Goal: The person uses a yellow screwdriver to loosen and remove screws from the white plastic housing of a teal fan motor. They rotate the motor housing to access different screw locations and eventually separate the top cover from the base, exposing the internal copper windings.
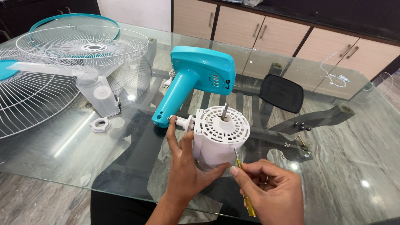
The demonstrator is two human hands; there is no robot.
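A white fan motor housing [221, 135] with a metal shaft pointing up stands on the glass table [341, 166]. Its side joint meets the lower end of a teal fan neck and base cover [196, 79]. My left hand [183, 166] wraps the housing's left side, with the index finger up at the joint. My right hand [271, 191] holds a yellow-handled screwdriver [243, 187], its tip resting against the lower right of the housing.
Two white wire fan guards [62, 62], a clear fan blade [93, 91] and a small white ring nut [100, 124] lie at the left. Loose screws [301, 139] sit at the right. A black chair back [281, 92] shows through the glass. Cabinets stand behind.
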